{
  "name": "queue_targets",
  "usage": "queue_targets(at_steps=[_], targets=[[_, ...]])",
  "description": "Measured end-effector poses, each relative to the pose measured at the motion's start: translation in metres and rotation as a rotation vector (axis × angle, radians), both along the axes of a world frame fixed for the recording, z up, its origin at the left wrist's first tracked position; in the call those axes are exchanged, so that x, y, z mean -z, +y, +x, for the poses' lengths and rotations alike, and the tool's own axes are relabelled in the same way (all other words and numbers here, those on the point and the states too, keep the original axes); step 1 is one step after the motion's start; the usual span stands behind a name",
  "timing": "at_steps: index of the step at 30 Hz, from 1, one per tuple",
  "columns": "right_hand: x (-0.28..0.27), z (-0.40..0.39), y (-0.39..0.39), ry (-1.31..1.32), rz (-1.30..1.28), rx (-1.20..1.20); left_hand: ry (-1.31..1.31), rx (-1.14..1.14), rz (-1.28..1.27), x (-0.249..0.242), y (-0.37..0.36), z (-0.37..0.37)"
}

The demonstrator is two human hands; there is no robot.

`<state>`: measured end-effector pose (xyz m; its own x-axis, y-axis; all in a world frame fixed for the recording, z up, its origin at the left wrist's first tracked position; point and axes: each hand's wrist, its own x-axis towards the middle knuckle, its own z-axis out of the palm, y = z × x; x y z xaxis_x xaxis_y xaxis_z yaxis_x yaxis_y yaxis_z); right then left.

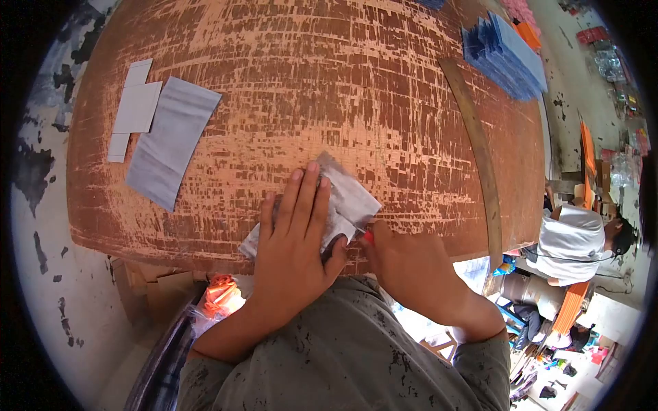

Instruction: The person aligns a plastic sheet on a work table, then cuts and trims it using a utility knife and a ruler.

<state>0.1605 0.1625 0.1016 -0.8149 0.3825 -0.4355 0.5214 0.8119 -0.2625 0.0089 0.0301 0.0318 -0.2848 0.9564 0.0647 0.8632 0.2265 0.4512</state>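
Note:
A grey-white piece of sheet material (353,197) lies at an angle near the front edge of the scratched brown table (274,89). My left hand (299,222) rests on it, palm down, with its fingers stretched out and the thumb to the side. Just right of the piece, my right hand (404,257) is closed round a small red tool (369,237), whose tip reaches the lower right edge of the piece. Most of the tool is hidden in the fist.
White cut templates (139,106) and a grey-blue sheet (173,140) lie at the left. A long curved-looking metal strip (478,147) lies at the right. Blue stacked pieces (504,56) stand at the back right. Beyond the table sits a person in white (572,243).

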Motion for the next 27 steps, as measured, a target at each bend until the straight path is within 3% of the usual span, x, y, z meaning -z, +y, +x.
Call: queue_targets(at_steps=[18,20,23,27], targets=[[0.003,0.048,-0.005,0.087,0.033,0.043,0.026,0.021,0.031,0.002,-0.001,0.001],[0.000,0.045,-0.001,-0.010,-0.063,0.118,0.028,0.026,0.043,0.001,-0.001,-0.001],[-0.005,0.061,0.006,0.059,-0.081,0.096,0.025,0.039,0.046,0.001,-0.002,-0.002],[-0.022,0.071,0.010,0.107,-0.016,0.140,-0.018,0.196,0.045,-0.005,-0.003,-0.016]])
